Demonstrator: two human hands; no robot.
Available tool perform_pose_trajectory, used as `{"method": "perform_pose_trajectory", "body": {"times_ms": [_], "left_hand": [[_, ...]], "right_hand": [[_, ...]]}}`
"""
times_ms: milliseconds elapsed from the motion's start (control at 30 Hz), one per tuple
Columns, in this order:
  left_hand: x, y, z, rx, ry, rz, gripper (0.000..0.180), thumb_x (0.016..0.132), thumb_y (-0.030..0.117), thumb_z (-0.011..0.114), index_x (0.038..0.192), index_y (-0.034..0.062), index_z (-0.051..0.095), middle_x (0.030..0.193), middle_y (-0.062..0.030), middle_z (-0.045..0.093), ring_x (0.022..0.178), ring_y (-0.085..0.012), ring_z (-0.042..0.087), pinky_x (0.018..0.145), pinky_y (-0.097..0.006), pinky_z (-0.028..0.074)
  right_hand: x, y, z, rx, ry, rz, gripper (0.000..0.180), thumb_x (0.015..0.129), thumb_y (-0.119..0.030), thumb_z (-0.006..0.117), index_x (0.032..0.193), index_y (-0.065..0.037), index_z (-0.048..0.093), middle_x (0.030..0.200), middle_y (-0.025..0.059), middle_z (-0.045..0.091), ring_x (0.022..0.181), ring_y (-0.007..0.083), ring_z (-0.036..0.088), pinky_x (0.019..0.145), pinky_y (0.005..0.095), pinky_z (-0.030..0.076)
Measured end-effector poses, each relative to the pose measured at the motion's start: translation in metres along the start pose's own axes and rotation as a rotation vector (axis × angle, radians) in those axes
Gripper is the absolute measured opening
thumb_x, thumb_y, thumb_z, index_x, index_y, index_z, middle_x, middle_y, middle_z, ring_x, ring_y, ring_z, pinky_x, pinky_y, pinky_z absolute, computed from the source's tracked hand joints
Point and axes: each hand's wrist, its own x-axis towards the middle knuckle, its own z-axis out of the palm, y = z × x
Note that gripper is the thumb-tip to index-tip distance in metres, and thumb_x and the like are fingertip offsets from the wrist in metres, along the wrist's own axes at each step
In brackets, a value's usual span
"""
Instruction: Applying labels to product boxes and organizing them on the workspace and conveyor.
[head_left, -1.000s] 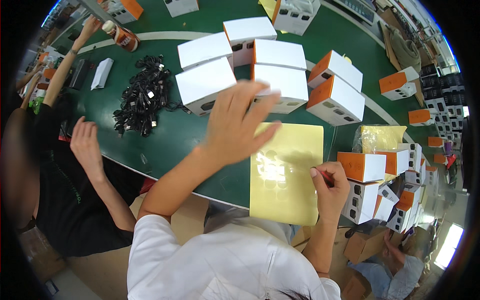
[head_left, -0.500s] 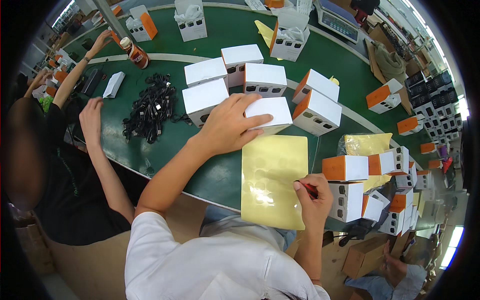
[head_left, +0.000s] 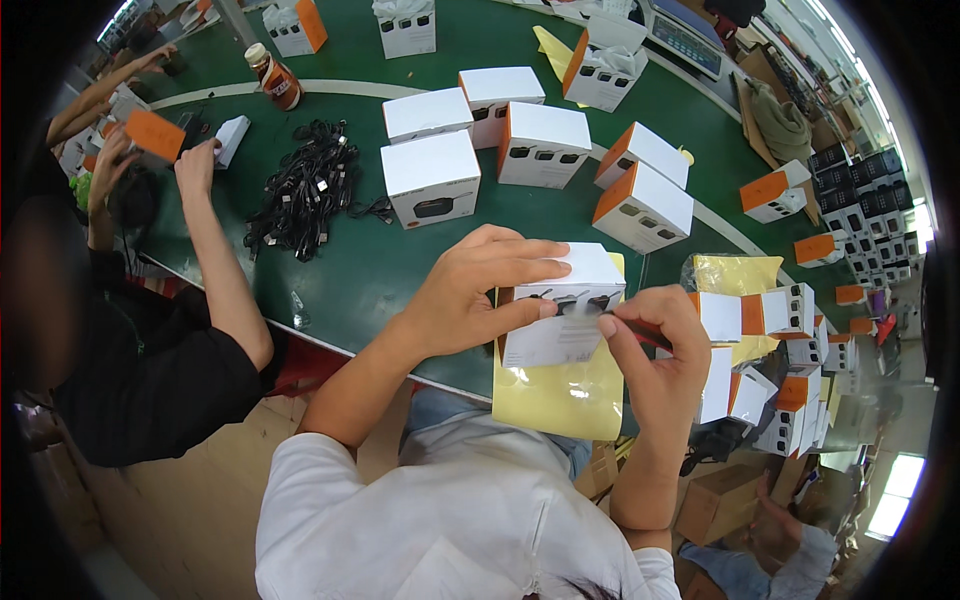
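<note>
Box (head_left: 550, 343), frame centre, over yellow sheet (head_left: 560, 405): left hand (head_left: 468, 297) grasping it, right hand (head_left: 664, 350) pinching red tool (head_left: 652, 336) near its face (seemingly working there); next move calls for steadiness.

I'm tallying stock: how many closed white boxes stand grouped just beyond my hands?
6: left front box, left rear box, middle front box, middle rear box, right front box and right rear box. The held box is excluded; others could be hidden behind these.
</note>
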Motion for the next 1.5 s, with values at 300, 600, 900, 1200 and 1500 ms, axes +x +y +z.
{"method": "perform_pose_trajectory", "body": {"times_ms": [300, 600, 900, 1200, 1500], "left_hand": [[-0.011, 0.007, -0.005, 0.031, 0.011, -0.017, 0.037, 0.08, 0.021, 0.082, 0.115, 0.0097, 0.077, 0.127, -0.0062, 0.072, 0.1, -0.024, 0.061, 0.084, -0.034, 0.052], [-0.019, 0.01, -0.007, 0.054, -0.001, -0.04, 0.038, 0.081, 0.025, 0.081, 0.115, 0.01, 0.077, 0.128, -0.0068, 0.071, 0.106, -0.0242, 0.063, 0.086, -0.034, 0.053], [-0.025, 0.015, -0.011, 0.034, -0.03, -0.099, 0.037, 0.082, 0.026, 0.081, 0.115, 0.0092, 0.077, 0.128, -0.0068, 0.071, 0.101, -0.0225, 0.063, 0.086, -0.034, 0.052], [-0.028, 0.02, -0.009, -0.023, -0.055, -0.086, 0.044, 0.075, 0.012, 0.086, 0.118, 0.0104, 0.074, 0.13, -0.0067, 0.07, 0.109, -0.0301, 0.063, 0.091, -0.038, 0.053], [-0.033, 0.013, -0.01, 0.069, 0.001, 0.012, 0.043, 0.073, 0.012, 0.086, 0.115, 0.0084, 0.074, 0.13, -0.0081, 0.07, 0.111, -0.0328, 0.061, 0.097, -0.042, 0.05]], "right_hand": [[0.004, -0.004, 0.015, -0.14, -0.014, -0.06, 0.013, 0.079, -0.004, 0.081, 0.088, -0.004, 0.071, 0.086, 0.0061, 0.065, 0.076, 0.0175, 0.061, 0.067, 0.0283, 0.047], [-0.001, -0.016, 0.022, -0.657, 0.042, -0.273, 0.014, 0.082, -0.013, 0.078, 0.094, -0.011, 0.071, 0.087, 0.0041, 0.062, 0.077, 0.0212, 0.059, 0.068, 0.035, 0.039], [-0.005, -0.021, 0.016, -0.361, 0.101, 0.062, 0.028, 0.08, -0.003, 0.078, 0.107, -0.007, 0.073, 0.092, 0.0067, 0.057, 0.072, 0.0183, 0.056, 0.063, 0.0324, 0.045], [-0.001, -0.001, 0.022, -0.266, -0.198, -0.143, 0.026, 0.071, 0.0, 0.084, 0.095, -0.01, 0.08, 0.086, 0.003, 0.05, 0.069, 0.0145, 0.054, 0.059, 0.0272, 0.045], [0.002, 0.008, 0.009, -0.159, -0.23, -0.099, 0.027, 0.077, 0.003, 0.079, 0.102, -0.006, 0.076, 0.088, 0.0056, 0.054, 0.076, 0.016, 0.06, 0.061, 0.0286, 0.049]]}}
